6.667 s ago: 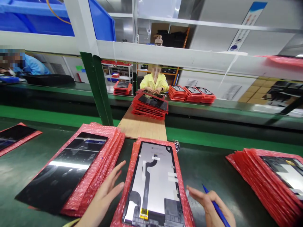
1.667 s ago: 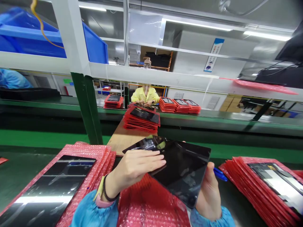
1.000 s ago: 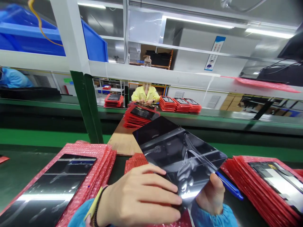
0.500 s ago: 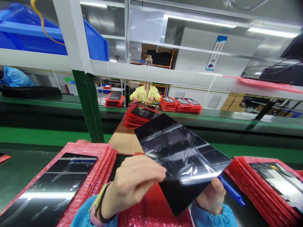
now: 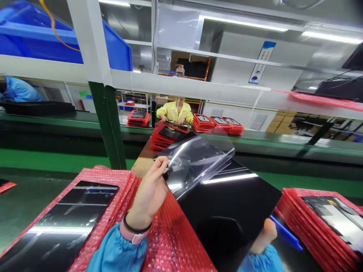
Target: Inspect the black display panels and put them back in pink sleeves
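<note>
My left hand (image 5: pixel 149 192) pinches a clear protective film (image 5: pixel 195 162), which curls away from the upper part of a glossy black display panel (image 5: pixel 229 215). My right hand (image 5: pixel 265 236) supports the panel's lower right edge, and only its thumb shows past the panel. A blue pen (image 5: pixel 286 233) sticks out beside that thumb, and I cannot tell whether the hand grips it. Below the panel lies a red bubble-wrap sleeve (image 5: pixel 172 238).
A stack of red sleeves with a black panel (image 5: pixel 56 230) lies to the left, and another stack (image 5: pixel 326 223) lies to the right. Past a wooden board (image 5: pixel 140 162), a person in yellow (image 5: pixel 177 111) sits among more red stacks. A green post (image 5: pixel 109 124) stands at left.
The clear film now peels away from the panel's upper corner, held up by my left hand. The panel sits lower and larger in view, and the sleeve beneath it shows more.
</note>
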A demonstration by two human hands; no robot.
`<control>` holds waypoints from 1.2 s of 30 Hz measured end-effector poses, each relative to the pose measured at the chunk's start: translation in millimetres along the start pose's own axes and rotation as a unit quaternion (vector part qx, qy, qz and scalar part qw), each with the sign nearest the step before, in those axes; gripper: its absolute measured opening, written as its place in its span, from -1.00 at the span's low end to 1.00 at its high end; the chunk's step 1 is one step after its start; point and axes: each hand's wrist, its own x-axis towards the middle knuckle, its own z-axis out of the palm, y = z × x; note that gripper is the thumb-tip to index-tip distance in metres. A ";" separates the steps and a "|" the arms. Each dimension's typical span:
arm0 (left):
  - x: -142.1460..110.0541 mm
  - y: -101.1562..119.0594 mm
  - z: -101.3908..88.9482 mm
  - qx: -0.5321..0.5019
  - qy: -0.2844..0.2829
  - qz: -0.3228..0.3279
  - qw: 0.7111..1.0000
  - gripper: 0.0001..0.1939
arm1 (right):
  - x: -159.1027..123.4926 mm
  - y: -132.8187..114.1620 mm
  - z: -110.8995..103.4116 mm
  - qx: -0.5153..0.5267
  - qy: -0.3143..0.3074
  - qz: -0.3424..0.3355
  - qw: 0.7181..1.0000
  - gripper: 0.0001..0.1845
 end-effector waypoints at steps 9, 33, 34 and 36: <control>-9.2 7.1 1.0 -0.093 0.112 0.176 0.974 -0.94 | -10.4 -23.8 43.8 0.095 -0.151 0.070 0.981 -0.42; -10.2 24.4 0.8 -0.122 0.197 0.245 0.942 -0.85 | -24.0 -30.9 47.1 0.031 -0.201 0.062 0.977 -0.44; -9.2 26.3 1.0 -0.126 0.205 0.236 0.942 -0.83 | -24.8 -30.7 45.7 0.036 -0.198 0.056 0.978 -0.49; -8.1 28.7 1.2 -0.128 0.205 0.216 0.946 -0.82 | -25.4 -30.1 42.6 0.058 -0.189 0.062 0.978 -0.54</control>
